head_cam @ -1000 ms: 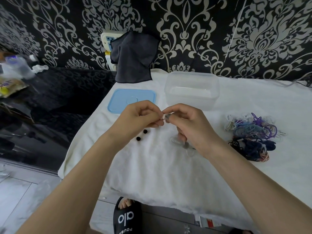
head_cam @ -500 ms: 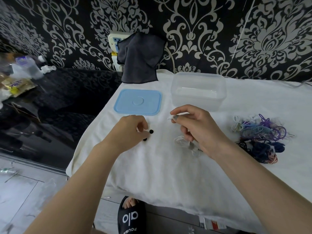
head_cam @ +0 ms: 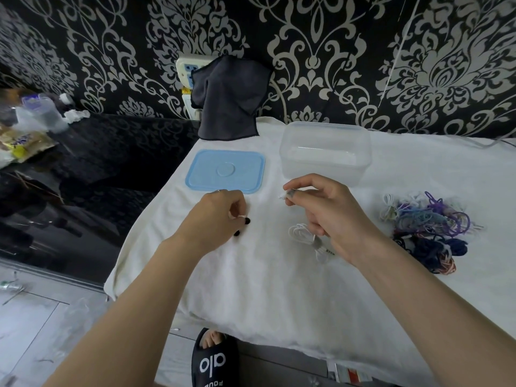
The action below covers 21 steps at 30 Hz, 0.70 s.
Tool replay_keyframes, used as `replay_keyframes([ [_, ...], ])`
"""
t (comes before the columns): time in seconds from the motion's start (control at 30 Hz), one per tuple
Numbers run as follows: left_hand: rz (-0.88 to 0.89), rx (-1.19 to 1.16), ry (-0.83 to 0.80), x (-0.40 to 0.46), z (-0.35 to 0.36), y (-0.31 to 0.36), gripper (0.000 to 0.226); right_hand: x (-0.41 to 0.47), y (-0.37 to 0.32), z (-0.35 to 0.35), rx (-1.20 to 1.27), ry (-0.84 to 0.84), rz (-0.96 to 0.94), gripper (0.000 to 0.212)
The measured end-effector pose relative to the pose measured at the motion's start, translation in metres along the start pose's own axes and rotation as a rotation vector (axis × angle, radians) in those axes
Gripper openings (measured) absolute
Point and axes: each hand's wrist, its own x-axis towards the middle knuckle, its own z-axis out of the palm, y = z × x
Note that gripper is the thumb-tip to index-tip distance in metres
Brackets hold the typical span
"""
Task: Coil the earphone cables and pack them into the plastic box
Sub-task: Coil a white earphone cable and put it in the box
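Your right hand (head_cam: 325, 216) hovers over the white cloth on the table (head_cam: 279, 289), thumb and forefinger pinched together on the end of a white earphone cable (head_cam: 303, 236), whose loose loops trail down onto the cloth beneath your palm. Your left hand (head_cam: 220, 213) rests lower, fingers curled and pinching something small and pale at the fingertips, right next to two tiny black ear tips (head_cam: 242, 227) lying on the cloth; what exactly it holds is too small to make out. Behind your hands, the clear plastic box (head_cam: 325, 152) stands open and looks empty, with its blue lid (head_cam: 225, 171) lying flat just to its left. To your right, well apart from the white cable, waits a tangled pile of purple, blue and white earphone cables (head_cam: 424, 230). Nothing is packed yet. From here, the loose loops under your right hand could likely slip into a snarl if you pull the pinched end without steadying them. The black ear tips are small and could probably roll or get brushed off the cloth's left edge by your left wrist. Reaching into the tangled pile carelessly may drag several cables out together.
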Motion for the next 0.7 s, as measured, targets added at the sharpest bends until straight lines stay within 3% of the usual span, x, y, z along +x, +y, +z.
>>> replay_keyframes([
  [0.3,0.176,-0.304,0.013,-0.010,-0.009,0.034,0.019,0.000,0.000,0.001,0.001,0.008,-0.012,0.012],
  [0.7,0.211,-0.385,0.022,-0.010,-0.006,0.048,0.021,0.000,0.001,0.000,-0.083,-0.011,-0.062,0.008],
])
